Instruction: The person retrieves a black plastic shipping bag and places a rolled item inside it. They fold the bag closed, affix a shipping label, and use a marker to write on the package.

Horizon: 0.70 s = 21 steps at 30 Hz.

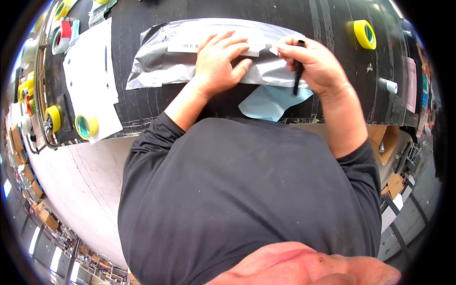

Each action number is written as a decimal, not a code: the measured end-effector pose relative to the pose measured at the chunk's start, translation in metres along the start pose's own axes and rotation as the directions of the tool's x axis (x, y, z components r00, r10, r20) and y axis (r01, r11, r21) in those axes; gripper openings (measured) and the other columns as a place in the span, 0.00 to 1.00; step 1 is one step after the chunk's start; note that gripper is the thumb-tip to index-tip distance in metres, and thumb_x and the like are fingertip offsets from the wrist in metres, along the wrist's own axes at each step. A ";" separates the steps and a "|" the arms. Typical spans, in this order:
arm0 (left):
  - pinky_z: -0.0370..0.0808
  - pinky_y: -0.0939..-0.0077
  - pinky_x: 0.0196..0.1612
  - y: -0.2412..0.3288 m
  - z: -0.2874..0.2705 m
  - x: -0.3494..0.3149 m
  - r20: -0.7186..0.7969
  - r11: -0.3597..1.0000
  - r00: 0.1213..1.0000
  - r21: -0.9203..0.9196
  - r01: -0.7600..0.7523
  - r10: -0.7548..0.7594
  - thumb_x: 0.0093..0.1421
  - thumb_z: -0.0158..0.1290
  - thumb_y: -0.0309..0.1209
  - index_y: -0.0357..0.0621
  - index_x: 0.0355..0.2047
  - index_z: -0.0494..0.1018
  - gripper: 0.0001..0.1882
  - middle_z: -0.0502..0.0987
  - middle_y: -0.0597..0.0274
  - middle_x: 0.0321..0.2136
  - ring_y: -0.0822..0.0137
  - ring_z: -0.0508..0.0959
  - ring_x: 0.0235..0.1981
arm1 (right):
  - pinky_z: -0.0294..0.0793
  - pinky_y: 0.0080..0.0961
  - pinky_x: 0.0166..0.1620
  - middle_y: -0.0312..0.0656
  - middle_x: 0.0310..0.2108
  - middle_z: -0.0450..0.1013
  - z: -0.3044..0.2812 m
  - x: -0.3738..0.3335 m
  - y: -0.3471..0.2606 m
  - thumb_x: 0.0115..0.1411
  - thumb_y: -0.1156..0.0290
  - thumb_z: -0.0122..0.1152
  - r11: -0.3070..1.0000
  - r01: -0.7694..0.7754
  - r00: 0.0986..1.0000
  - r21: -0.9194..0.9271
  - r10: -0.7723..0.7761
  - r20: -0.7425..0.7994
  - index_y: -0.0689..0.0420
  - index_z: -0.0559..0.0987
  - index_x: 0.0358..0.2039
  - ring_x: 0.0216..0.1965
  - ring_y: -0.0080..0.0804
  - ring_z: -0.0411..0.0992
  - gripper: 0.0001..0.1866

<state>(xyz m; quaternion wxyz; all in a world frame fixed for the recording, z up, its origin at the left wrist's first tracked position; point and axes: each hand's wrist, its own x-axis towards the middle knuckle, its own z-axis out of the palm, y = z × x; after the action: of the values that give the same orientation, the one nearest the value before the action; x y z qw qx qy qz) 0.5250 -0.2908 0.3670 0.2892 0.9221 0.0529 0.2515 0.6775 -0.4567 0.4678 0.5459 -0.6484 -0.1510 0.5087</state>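
Note:
A long silver-grey plastic mailing bag lies across the black table in front of me, with a white barcode label on its upper face. My left hand rests on the bag and label, fingers spread and holding nothing. At the bag's right end, my right hand is closed around a black pen, which points down toward me. Its thumb and fingertips are pinched together beside a small white piece on the bag; whether they grip it is unclear. A light blue sheet lies just below the bag.
White paper sheets lie on the table's left, with a yellow tape roll at their near corner. Another yellow tape roll stands at the far right, and a small white roll lies nearer. An open cardboard box sits below the right edge.

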 end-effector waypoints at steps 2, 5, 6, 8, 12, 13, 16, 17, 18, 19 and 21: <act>0.62 0.57 0.61 0.002 -0.008 0.004 0.026 0.984 1.000 -0.180 0.008 -0.004 0.52 0.63 0.41 0.47 0.39 0.80 0.16 0.79 0.65 0.47 0.53 0.70 0.59 | 0.67 0.17 0.33 0.32 0.27 0.72 0.002 0.015 0.025 0.60 0.69 0.64 0.943 0.000 1.000 0.333 0.000 0.001 0.57 0.78 0.31 0.27 0.17 0.67 0.06; 0.64 0.55 0.60 0.017 -0.018 0.008 0.073 0.968 0.997 -0.249 0.038 -0.021 0.50 0.65 0.46 0.46 0.39 0.81 0.21 0.79 0.64 0.46 0.49 0.69 0.60 | 0.70 0.22 0.34 0.38 0.28 0.73 0.025 0.034 0.046 0.62 0.73 0.61 0.771 0.102 0.995 0.629 -0.072 -0.073 0.61 0.77 0.34 0.28 0.23 0.68 0.05; 0.65 0.54 0.60 0.022 -0.017 0.007 0.089 0.975 0.996 -0.219 0.045 -0.026 0.50 0.65 0.44 0.46 0.38 0.81 0.19 0.79 0.64 0.46 0.49 0.69 0.60 | 0.71 0.22 0.36 0.38 0.29 0.73 0.029 0.038 0.047 0.62 0.72 0.60 0.731 0.117 0.993 0.673 -0.104 -0.060 0.61 0.78 0.34 0.29 0.25 0.68 0.05; 0.66 0.54 0.60 0.020 -0.016 0.004 0.140 0.985 0.990 -0.168 0.050 -0.026 0.52 0.64 0.38 0.45 0.34 0.81 0.13 0.79 0.64 0.44 0.49 0.70 0.59 | 0.70 0.24 0.42 0.40 0.33 0.74 0.030 0.045 0.050 0.63 0.71 0.59 0.650 0.116 0.980 0.751 -0.198 0.021 0.60 0.78 0.37 0.34 0.28 0.70 0.06; 0.67 0.55 0.59 0.005 -0.028 -0.002 0.120 0.966 0.990 -0.236 0.101 -0.074 0.52 0.63 0.34 0.42 0.33 0.81 0.11 0.80 0.61 0.40 0.47 0.72 0.56 | 0.68 0.24 0.47 0.40 0.36 0.77 0.032 0.042 0.034 0.62 0.71 0.60 0.625 0.275 0.956 0.730 -0.258 -0.140 0.59 0.80 0.39 0.40 0.28 0.71 0.07; 0.67 0.55 0.59 0.002 -0.041 -0.009 0.063 0.981 0.991 -0.142 0.129 -0.121 0.53 0.62 0.32 0.41 0.33 0.80 0.10 0.80 0.60 0.41 0.47 0.73 0.55 | 0.67 0.23 0.47 0.38 0.37 0.77 0.017 0.037 0.035 0.61 0.72 0.61 0.673 0.259 0.964 0.693 -0.230 -0.137 0.59 0.80 0.39 0.40 0.25 0.71 0.07; 0.68 0.54 0.58 -0.037 -0.091 -0.031 -0.191 0.985 0.974 0.093 0.145 -0.125 0.53 0.62 0.30 0.36 0.32 0.78 0.10 0.80 0.57 0.40 0.49 0.74 0.53 | 0.66 0.21 0.47 0.39 0.39 0.75 -0.009 0.021 0.049 0.62 0.74 0.59 0.913 0.299 0.951 0.276 -0.263 -0.162 0.61 0.80 0.38 0.40 0.23 0.68 0.06; 0.68 0.55 0.58 -0.056 -0.104 -0.049 -0.265 0.956 0.948 0.184 0.227 -0.175 0.55 0.61 0.30 0.35 0.33 0.79 0.10 0.80 0.56 0.40 0.50 0.74 0.53 | 0.65 0.20 0.47 0.37 0.39 0.74 -0.011 0.018 0.055 0.61 0.75 0.60 0.959 0.220 0.970 0.180 -0.196 -0.141 0.61 0.80 0.36 0.39 0.23 0.68 0.05; 0.69 0.57 0.58 -0.076 -0.116 -0.068 -0.320 0.916 0.907 0.199 0.347 -0.274 0.57 0.61 0.31 0.36 0.34 0.79 0.10 0.80 0.54 0.41 0.50 0.74 0.53 | 0.65 0.19 0.46 0.36 0.39 0.73 -0.008 0.016 0.059 0.60 0.75 0.60 0.965 0.261 0.958 0.009 -0.258 -0.124 0.61 0.80 0.35 0.38 0.21 0.67 0.04; 0.69 0.58 0.58 -0.093 -0.128 -0.088 -0.365 0.825 0.874 0.346 0.446 -0.320 0.58 0.61 0.33 0.37 0.36 0.80 0.12 0.80 0.54 0.41 0.49 0.74 0.52 | 0.65 0.19 0.45 0.34 0.38 0.73 -0.005 0.015 0.062 0.60 0.75 0.61 0.940 0.296 0.945 -0.167 -0.314 -0.090 0.61 0.80 0.33 0.38 0.20 0.66 0.04; 0.69 0.59 0.56 -0.133 -0.147 -0.124 -0.376 0.666 0.836 0.508 0.546 -0.398 0.60 0.59 0.39 0.40 0.36 0.81 0.14 0.80 0.56 0.43 0.50 0.74 0.50 | 0.66 0.16 0.40 0.34 0.38 0.71 -0.001 0.014 0.060 0.55 0.75 0.66 0.867 0.265 0.949 -0.421 -0.312 -0.045 0.62 0.80 0.28 0.35 0.18 0.67 0.04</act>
<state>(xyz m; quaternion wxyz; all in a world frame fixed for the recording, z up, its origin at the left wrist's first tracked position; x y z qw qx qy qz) 0.3511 -0.1366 0.3428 0.0312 0.8823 0.4015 0.2438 0.6626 -0.4680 0.4087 0.4752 -0.7457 -0.3189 0.3411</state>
